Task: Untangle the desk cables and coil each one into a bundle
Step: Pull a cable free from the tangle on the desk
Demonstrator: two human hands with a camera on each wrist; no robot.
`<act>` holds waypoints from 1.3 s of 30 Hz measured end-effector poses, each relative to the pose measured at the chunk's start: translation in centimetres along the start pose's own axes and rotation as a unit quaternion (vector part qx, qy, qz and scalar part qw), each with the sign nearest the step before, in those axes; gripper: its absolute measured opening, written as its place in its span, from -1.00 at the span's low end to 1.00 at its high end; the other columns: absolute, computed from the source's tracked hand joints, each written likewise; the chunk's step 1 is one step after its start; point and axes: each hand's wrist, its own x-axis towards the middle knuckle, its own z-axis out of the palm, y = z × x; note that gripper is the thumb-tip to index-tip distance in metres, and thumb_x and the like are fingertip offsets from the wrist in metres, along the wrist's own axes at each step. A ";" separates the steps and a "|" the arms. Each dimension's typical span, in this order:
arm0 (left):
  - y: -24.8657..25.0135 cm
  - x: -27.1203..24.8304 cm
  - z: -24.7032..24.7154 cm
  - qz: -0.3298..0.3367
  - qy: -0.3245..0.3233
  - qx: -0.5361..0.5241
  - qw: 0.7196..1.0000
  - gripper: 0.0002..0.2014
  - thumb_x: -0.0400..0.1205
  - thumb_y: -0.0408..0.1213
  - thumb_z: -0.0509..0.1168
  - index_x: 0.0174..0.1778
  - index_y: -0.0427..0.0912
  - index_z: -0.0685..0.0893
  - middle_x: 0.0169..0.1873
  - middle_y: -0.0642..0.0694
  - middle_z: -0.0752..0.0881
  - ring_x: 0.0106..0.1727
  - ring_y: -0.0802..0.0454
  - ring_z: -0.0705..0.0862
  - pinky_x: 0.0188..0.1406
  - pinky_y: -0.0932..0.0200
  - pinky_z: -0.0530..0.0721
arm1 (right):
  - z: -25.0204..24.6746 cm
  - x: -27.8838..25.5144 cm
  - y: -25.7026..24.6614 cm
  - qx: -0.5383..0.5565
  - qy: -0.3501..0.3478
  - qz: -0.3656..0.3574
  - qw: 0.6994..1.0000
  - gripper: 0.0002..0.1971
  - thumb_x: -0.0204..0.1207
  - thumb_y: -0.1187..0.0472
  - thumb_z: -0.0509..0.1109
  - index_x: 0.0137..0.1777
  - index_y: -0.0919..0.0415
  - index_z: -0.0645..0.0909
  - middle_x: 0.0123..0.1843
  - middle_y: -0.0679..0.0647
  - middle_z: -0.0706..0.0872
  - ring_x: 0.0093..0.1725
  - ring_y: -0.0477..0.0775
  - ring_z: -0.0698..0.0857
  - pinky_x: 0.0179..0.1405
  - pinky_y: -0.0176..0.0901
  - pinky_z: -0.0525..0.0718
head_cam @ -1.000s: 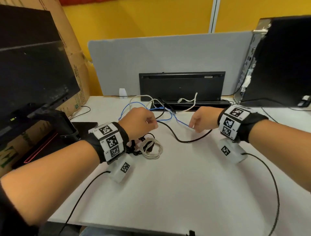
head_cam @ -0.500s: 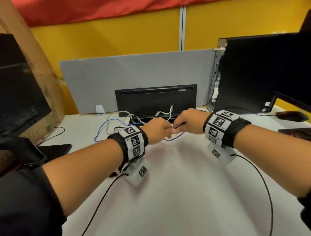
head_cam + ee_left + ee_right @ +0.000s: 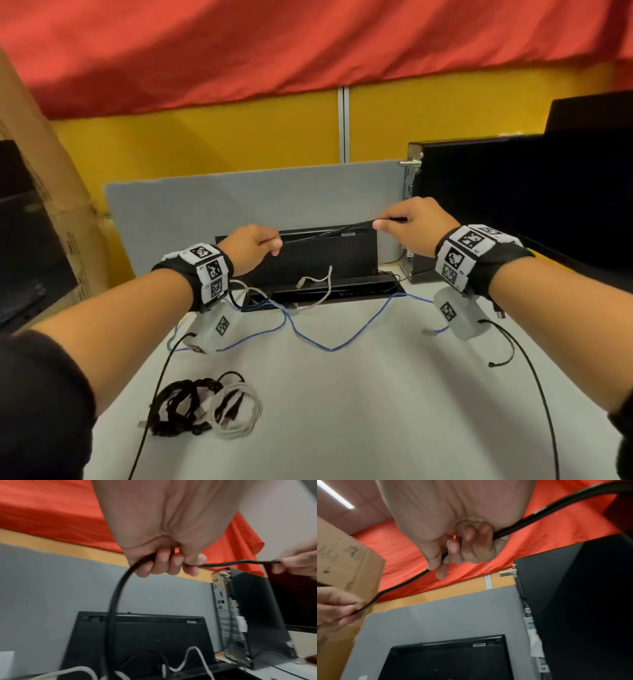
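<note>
A black cable (image 3: 329, 232) stretches taut in the air between my two raised hands. My left hand (image 3: 255, 247) grips one part of it with curled fingers (image 3: 164, 563); from there the black cable (image 3: 116, 599) hangs down toward the desk. My right hand (image 3: 409, 224) pinches the same cable (image 3: 412, 580) higher up, at the right. On the white desk (image 3: 342, 411) lie a loose blue cable (image 3: 329, 347), a grey-white cable (image 3: 322, 291), and two coiled bundles near the front left: a black bundle (image 3: 181, 407) and a white bundle (image 3: 238, 411).
A black keyboard (image 3: 318, 260) leans on the grey divider (image 3: 239, 198) at the back. A black computer tower (image 3: 513, 202) stands at the right, a cardboard box (image 3: 44, 205) and a monitor at the left. Thin black leads run from both wrist cameras across the desk.
Both hands rose from desk height and drew apart, pulling the black cable taut between them. The head view tilted up and now shows the coiled bundles.
</note>
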 end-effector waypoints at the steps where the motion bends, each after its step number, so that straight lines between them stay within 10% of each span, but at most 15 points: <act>1: -0.6 0.2 -0.5 -0.014 0.015 -0.006 1.000 -0.70 0.76 -0.23 0.14 -0.30 -0.08 0.59 -0.42 -0.03 0.52 -0.35 0.04 0.46 -0.36 0.21 0.39 | -0.4 0.1 0.6 0.002 0.019 0.015 1.000 -0.77 0.59 -0.10 0.34 0.04 -0.07 0.77 -0.17 -0.10 0.77 -0.16 -0.04 0.72 -0.07 0.03 0.77; 10: -2.2 0.5 -3.2 -0.089 0.087 -0.084 0.989 -0.73 0.77 -0.25 0.14 -0.19 -0.20 0.65 -0.43 -0.11 0.49 -0.37 -0.01 0.43 -0.34 0.20 0.38 | -1.9 0.4 2.8 0.060 0.215 0.108 0.969 -0.81 0.59 -0.02 0.36 -0.18 -0.05 0.75 -0.41 -0.15 0.68 -0.38 -0.14 0.64 -0.45 -0.36 0.42; 16: -3.0 0.5 -5.1 -0.095 0.131 -0.113 0.980 -0.75 0.77 -0.25 0.14 -0.13 -0.23 0.66 -0.53 -0.07 0.35 -0.51 0.02 0.28 -0.49 0.22 0.27 | -3.4 0.5 3.0 0.113 0.319 0.200 0.919 -0.77 0.59 0.02 0.35 -0.09 0.12 0.78 -0.32 0.04 0.69 -0.35 0.03 0.61 -0.30 -0.24 0.50; 23: -0.8 0.9 -6.4 -0.049 0.191 -0.120 0.973 -0.75 0.77 -0.26 0.14 -0.14 -0.23 0.65 -0.54 -0.04 0.32 -0.53 0.04 0.26 -0.52 0.20 0.23 | -2.0 -0.3 1.0 0.224 0.086 0.276 0.931 -0.80 0.64 0.31 0.26 0.08 0.23 0.72 -0.25 0.20 0.69 -0.34 0.14 0.65 -0.31 -0.01 0.74; 26: 0.7 1.1 -6.6 -0.018 0.180 -0.118 0.976 -0.76 0.77 -0.24 0.14 -0.12 -0.21 0.65 -0.51 -0.03 0.33 -0.50 0.06 0.28 -0.50 0.20 0.26 | -1.8 -0.2 -1.4 0.097 0.010 0.209 0.973 -0.68 0.61 0.33 0.29 0.33 0.22 0.66 0.25 0.18 0.72 0.26 0.20 0.67 0.30 0.04 0.58; 30: 3.7 1.5 -5.9 0.029 0.151 -0.116 0.981 -0.78 0.76 -0.22 0.16 -0.13 -0.16 0.64 -0.49 0.00 0.35 -0.47 0.07 0.29 -0.52 0.28 0.28 | -1.9 0.5 -6.7 0.070 -0.018 0.082 0.994 -0.58 0.65 0.18 0.27 0.50 0.16 0.51 0.50 0.10 0.57 0.50 0.10 0.50 0.45 -0.06 0.39; 35: 6.7 1.8 -5.2 0.081 0.116 -0.133 0.981 -0.80 0.75 -0.23 0.19 -0.13 -0.13 0.65 -0.52 0.02 0.31 -0.50 0.11 0.26 -0.58 0.35 0.24 | -1.0 1.9 -11.9 0.213 -0.027 0.035 0.976 -0.49 0.64 0.01 0.33 0.52 0.22 0.46 0.12 0.10 0.73 0.07 0.01 0.71 0.19 -0.08 0.64; 39: 6.3 1.5 -5.1 0.070 0.071 -0.138 0.985 -0.79 0.76 -0.22 0.17 -0.13 -0.13 0.65 -0.44 -0.07 0.38 -0.46 0.10 0.31 -0.46 0.26 0.33 | -1.3 2.2 -11.6 0.114 0.023 0.038 0.993 -0.70 0.61 0.00 0.38 0.11 0.21 0.77 -0.20 0.06 0.74 -0.18 0.06 0.69 -0.17 -0.10 0.61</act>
